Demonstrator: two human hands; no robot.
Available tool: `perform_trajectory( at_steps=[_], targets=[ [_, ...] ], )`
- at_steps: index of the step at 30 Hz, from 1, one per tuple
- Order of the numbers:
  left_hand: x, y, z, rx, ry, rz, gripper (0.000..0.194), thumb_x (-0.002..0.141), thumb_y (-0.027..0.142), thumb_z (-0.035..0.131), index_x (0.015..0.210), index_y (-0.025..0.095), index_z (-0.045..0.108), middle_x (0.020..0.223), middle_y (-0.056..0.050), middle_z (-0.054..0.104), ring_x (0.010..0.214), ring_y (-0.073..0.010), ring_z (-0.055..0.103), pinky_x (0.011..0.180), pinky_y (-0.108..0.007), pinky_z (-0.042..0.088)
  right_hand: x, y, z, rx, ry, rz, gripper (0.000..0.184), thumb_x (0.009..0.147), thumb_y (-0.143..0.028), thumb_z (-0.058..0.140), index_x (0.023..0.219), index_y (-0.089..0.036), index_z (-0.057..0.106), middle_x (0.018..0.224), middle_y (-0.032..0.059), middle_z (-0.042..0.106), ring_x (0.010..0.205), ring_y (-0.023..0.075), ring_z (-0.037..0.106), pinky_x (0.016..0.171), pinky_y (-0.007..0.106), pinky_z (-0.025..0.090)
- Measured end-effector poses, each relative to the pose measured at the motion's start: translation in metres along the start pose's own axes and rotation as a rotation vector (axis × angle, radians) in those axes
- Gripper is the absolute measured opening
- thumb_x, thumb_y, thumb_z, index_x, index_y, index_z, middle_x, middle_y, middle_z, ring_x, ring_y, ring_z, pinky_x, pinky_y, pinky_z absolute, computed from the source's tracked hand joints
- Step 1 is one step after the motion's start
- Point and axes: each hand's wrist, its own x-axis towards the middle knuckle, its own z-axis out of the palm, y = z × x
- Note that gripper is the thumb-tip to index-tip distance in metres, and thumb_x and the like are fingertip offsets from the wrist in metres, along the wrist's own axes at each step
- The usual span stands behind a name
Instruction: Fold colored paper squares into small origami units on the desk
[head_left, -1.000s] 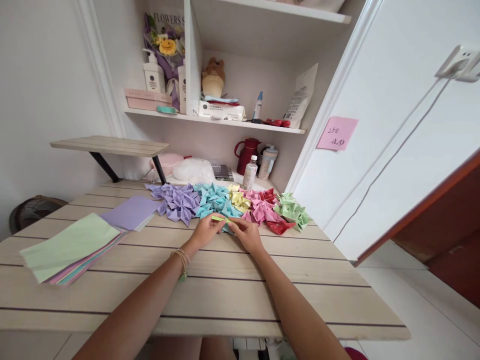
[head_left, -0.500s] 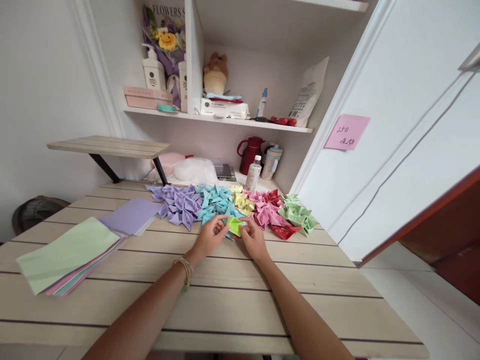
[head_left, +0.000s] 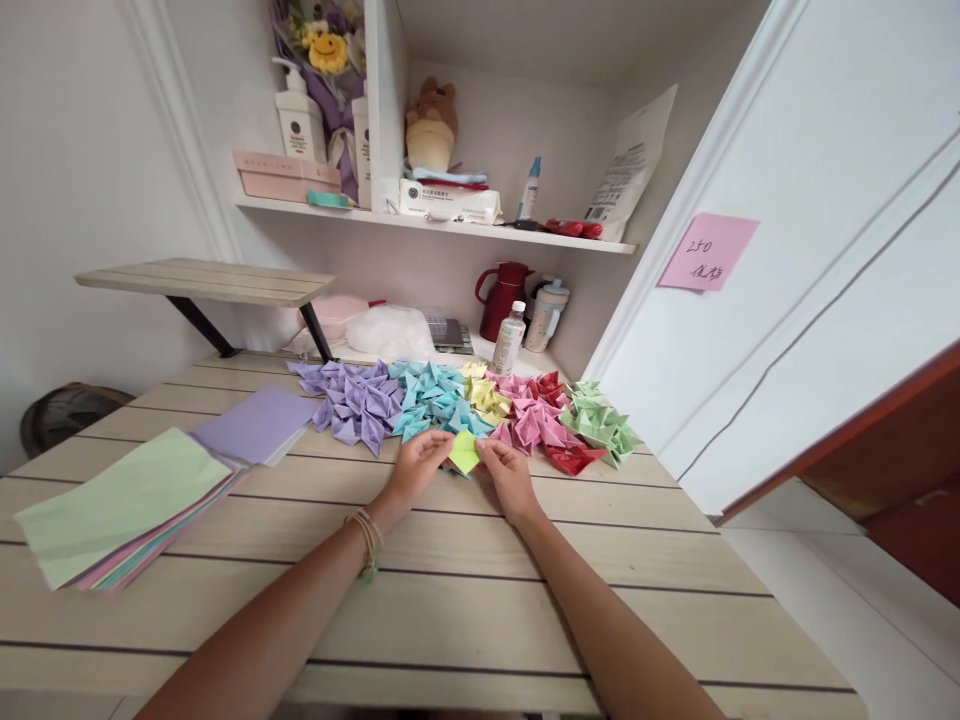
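Observation:
A small folded yellow-green paper (head_left: 464,453), now diamond-shaped, is held up between my two hands above the table. My left hand (head_left: 417,465) pinches its left corner, and my right hand (head_left: 508,474) pinches the right one. Just behind it spreads a row of folded paper pieces: purple (head_left: 358,405), blue (head_left: 433,397), yellow (head_left: 486,396), pink (head_left: 534,425), red (head_left: 574,456) and light green (head_left: 599,424). Some blue and red folds show close around the held paper, partly hidden by my fingers.
Flat coloured sheets (head_left: 124,500) and a purple stack (head_left: 255,425) lie at left. A small raised shelf (head_left: 206,282) stands behind them. A clear bottle (head_left: 508,340), a red jug (head_left: 502,300) and a tumbler (head_left: 547,316) stand at the back, under a wall shelf (head_left: 435,228).
The yellow-green paper has gone from an opened, pocket-like shape to a flatter diamond. My fingers have shifted outward to its side corners. The view has tilted slightly downward.

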Motion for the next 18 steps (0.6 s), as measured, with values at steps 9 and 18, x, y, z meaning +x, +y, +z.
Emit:
perform_trajectory(
  at_steps=[9,18],
  targets=[
    [-0.0040,0.0012,0.0030,0.084,-0.039,0.014,0.018,0.075,0.032,0.058,0.083,0.017,0.062,0.079,-0.003,0.065,0.074,-0.0175,0.062,0.069,-0.028,0.049,0.0037,0.0045,-0.0001,-0.026,-0.020,-0.010,0.034,0.070,-0.049,0.070,0.085,-0.020,0.064,0.067,0.0010,0.064,0.060,0.0152,0.059,0.057,0.027,0.049],
    [-0.0007,-0.0038,-0.0007,0.046,-0.025,-0.031,0.024,0.070,0.028,0.066,0.093,0.020,0.062,0.089,-0.004,0.068,0.083,-0.0202,0.064,0.071,-0.028,0.050,-0.0040,0.0067,0.0019,-0.252,-0.026,0.039,0.047,0.072,-0.044,0.070,0.113,-0.021,0.066,0.077,0.0030,0.068,0.073,0.0201,0.062,0.063,0.030,0.049]
  ],
)
